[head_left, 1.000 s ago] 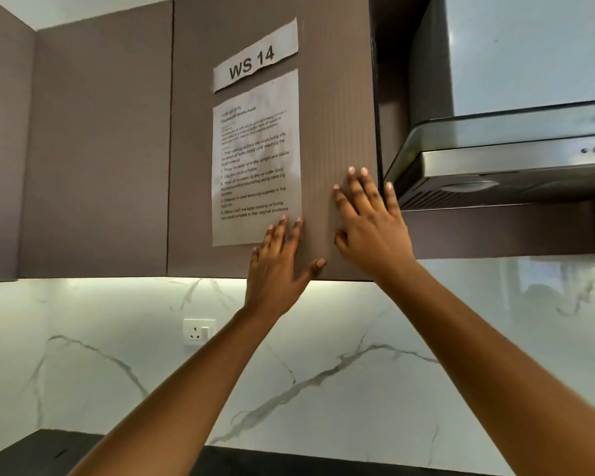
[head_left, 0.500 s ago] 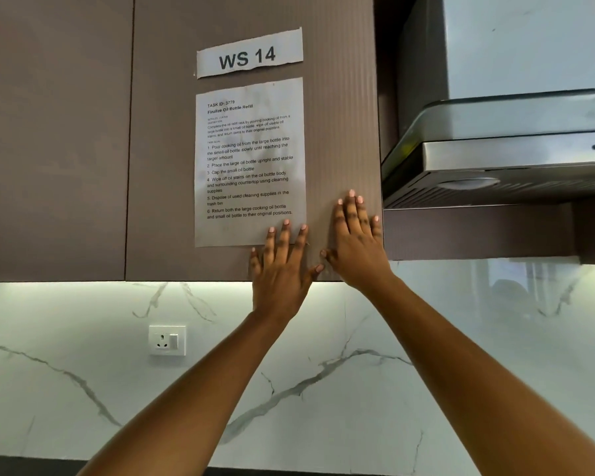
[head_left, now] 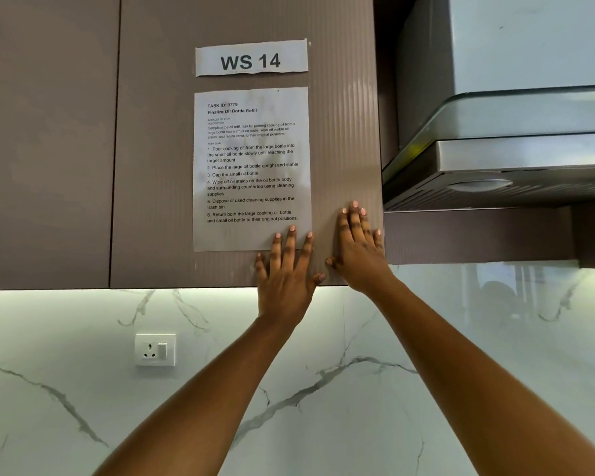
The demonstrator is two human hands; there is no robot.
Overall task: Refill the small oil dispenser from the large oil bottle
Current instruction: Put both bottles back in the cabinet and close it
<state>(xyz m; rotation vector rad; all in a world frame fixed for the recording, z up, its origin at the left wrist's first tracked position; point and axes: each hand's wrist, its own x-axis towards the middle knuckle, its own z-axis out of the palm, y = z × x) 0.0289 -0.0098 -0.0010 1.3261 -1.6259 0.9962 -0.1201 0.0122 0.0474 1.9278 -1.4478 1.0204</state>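
Neither dispenser nor bottle is in view. Both hands lie flat, fingers straight, gripping nothing: the left hand covers the bottom right corner of the sheet, and the right hand, just right of the sheet, has slid lower. Pouring likely hasn't started.

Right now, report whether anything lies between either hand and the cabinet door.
Only the instruction sheet: the left hand has its fingertips on the sheet's lower corner, palm on the bare cabinet door. The right hand lies flat on bare door. No oil bottle is in view.
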